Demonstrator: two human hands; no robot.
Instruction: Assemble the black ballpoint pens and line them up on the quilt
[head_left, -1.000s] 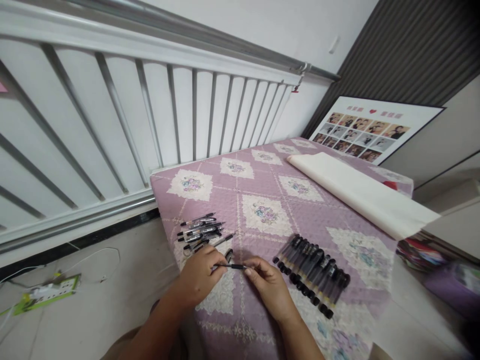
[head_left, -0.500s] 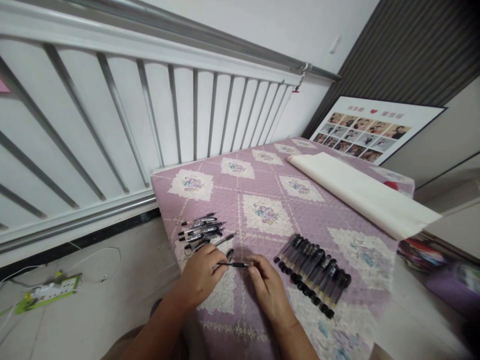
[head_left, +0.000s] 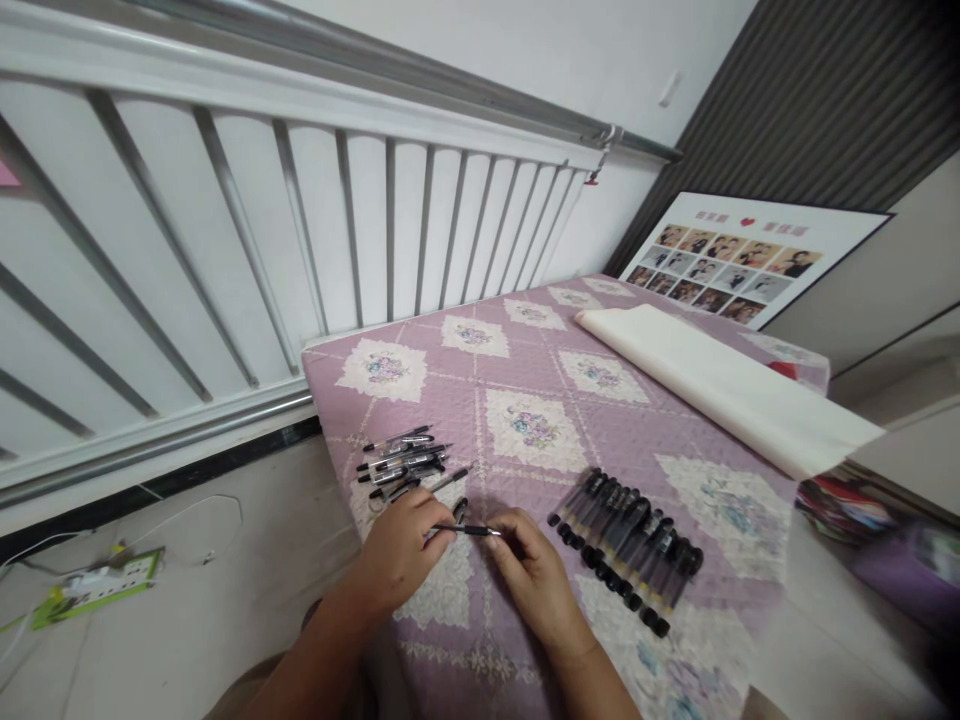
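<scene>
A black pen (head_left: pixel 475 530) lies level between my two hands, its metal tip pointing right. My left hand (head_left: pixel 397 552) is closed around the barrel end. The thumb and fingertips of my right hand (head_left: pixel 534 572) pinch at the tip end. Just behind the pen, a dark pen cap or pen end (head_left: pixel 460 508) shows partly beside my left fingers. Beyond my left hand is a loose heap of pens (head_left: pixel 405 462), with one pen (head_left: pixel 451 478) lying apart at its right. To the right of my right hand, several capped pens (head_left: pixel 626 545) lie side by side in a slanting row.
A purple flowered cloth (head_left: pixel 442 400) covers the surface beneath. Cream rolled or folded sheet (head_left: pixel 720 385) lies at the right, before a framed photo board (head_left: pixel 742 250). A white radiator (head_left: pixel 300 200) runs along the left wall. On the floor sits a power strip (head_left: pixel 105 585) with cables.
My right fingertips have shifted slightly at the pen's tip, so more of the metal point shows. My left hand and the other pens look unchanged.
</scene>
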